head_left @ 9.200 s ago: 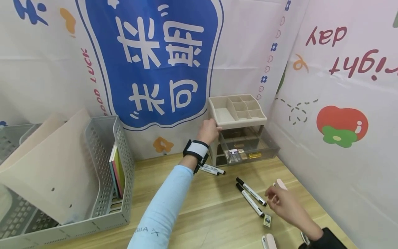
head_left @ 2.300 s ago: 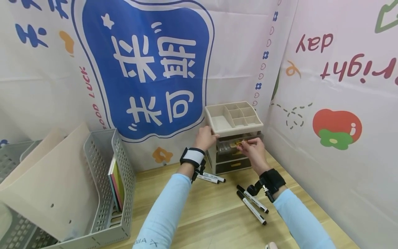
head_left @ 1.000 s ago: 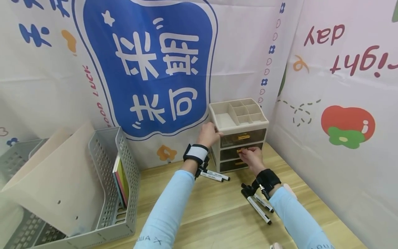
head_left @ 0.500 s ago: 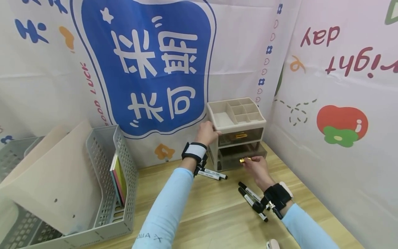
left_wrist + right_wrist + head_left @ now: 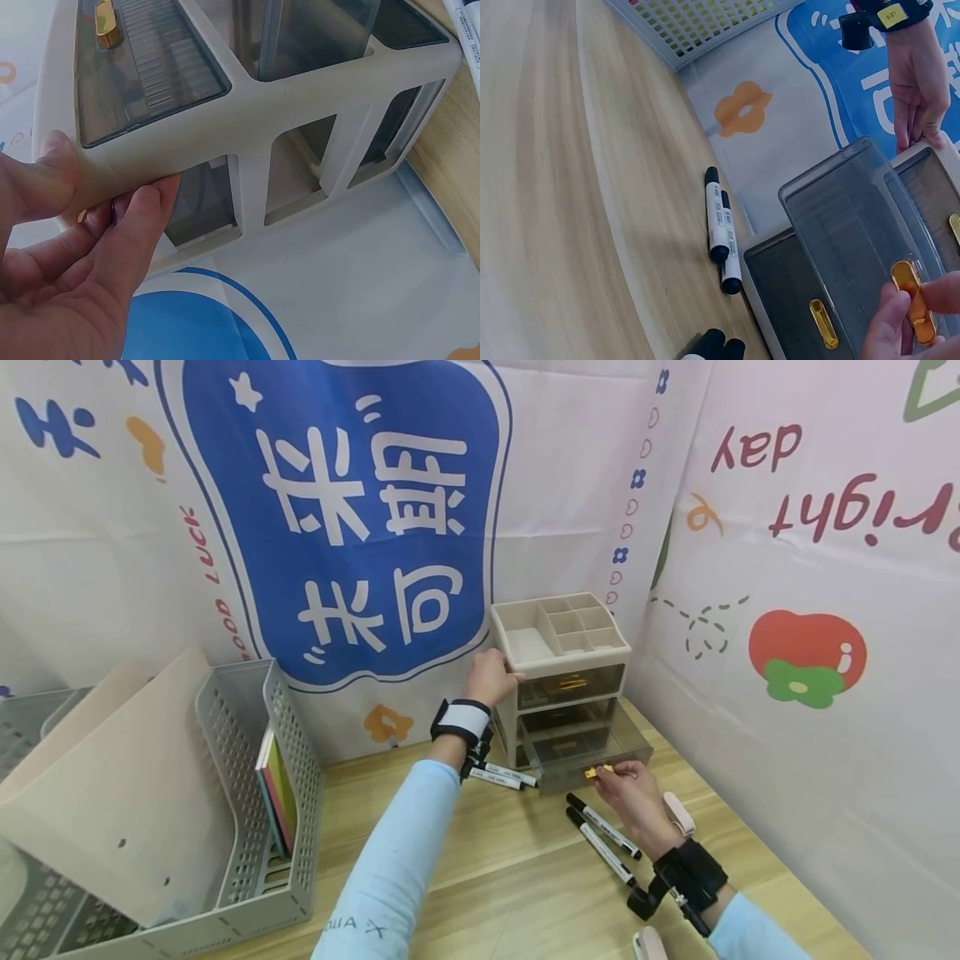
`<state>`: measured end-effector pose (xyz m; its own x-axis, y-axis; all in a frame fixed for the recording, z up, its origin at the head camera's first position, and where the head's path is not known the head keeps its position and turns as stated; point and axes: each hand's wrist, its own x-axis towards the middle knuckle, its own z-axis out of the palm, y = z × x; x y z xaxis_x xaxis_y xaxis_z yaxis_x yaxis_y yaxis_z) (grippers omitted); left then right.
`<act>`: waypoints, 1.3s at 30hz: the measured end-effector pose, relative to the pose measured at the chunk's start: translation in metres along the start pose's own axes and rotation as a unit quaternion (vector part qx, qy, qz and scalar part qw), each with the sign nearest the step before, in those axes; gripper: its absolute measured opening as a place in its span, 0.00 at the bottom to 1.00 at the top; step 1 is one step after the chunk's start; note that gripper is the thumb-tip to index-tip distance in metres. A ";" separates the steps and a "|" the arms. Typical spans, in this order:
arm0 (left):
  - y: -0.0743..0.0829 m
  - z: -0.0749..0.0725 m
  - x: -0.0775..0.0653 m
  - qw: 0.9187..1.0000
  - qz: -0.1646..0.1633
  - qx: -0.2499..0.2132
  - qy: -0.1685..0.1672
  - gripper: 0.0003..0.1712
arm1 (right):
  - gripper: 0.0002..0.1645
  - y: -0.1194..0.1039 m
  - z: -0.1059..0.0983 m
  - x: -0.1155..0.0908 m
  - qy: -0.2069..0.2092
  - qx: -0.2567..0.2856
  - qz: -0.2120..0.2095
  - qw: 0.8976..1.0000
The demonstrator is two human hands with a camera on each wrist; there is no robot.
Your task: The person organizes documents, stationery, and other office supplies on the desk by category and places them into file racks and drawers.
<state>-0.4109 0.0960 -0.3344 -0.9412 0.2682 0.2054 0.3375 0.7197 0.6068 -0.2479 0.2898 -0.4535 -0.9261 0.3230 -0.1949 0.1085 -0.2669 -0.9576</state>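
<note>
A: Surface & room?

B: Wood-grain table (image 5: 502, 868), lower ctr. of the head view. Behind it, a white wall cloth (image 5: 577, 468) w/ a large blue panel (image 5: 315, 518), upper L-ctr.; a second printed cloth (image 5: 810, 560), w/ red fruit, fills frame R. The two meet in a corner, R of ctr.

A: Position of the drawer unit (image 5: 566, 658)?

B: On the table, ctr.-R, near that corner. Beige, w/ divided top tray; top drawer (image 5: 536, 693) flush, middle drawer (image 5: 558, 777) extended fwd.

A: Hands?

B: L hand (image 5: 489, 678) grips the unit's upper front corner, thumb at the front edge, fingers at the side (cf. L wrist view). R hand (image 5: 633, 797) pinches the gold handle (image 5: 597, 772) of the middle drawer betw. thumb & fingers.

A: Remaining items?

B: Gray file rack (image 5: 302, 843), lower L, holding a cream folder (image 5: 150, 785) & thin booklets (image 5: 277, 789). Two markers (image 5: 497, 780) nr. the unit's base; two more, black-capped pens (image 5: 602, 847), lower R-ctr., side by side. Pale pink objects: one (image 5: 678, 812) just beside the R hand, another (image 5: 649, 943) at the btm. edge, cut off.
</note>
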 end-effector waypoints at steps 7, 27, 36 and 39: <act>0.000 -0.002 0.002 1.000 -0.006 0.001 0.002 0.19 | 0.15 0.003 -0.009 -0.001 -0.030 -0.021 -0.005 0.999; -0.001 0.003 0.000 1.000 -0.004 0.015 0.004 0.19 | 0.08 0.045 -0.031 0.007 -0.106 -0.591 -0.190 0.776; -0.002 0.003 -0.001 1.000 -0.003 0.012 0.003 0.20 | 0.06 0.041 -0.035 0.001 -0.102 -0.599 -0.188 0.772; -0.002 0.000 0.000 1.000 -0.003 0.008 0.003 0.20 | 0.06 0.032 -0.036 -0.006 -0.103 -0.603 -0.186 0.769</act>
<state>-0.4116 0.0950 -0.3359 -0.9436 0.2593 0.2060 0.3311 0.7311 0.5965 -0.2263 0.3120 -0.4907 -0.9982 -0.0101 0.0588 -0.0363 0.8850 -0.4642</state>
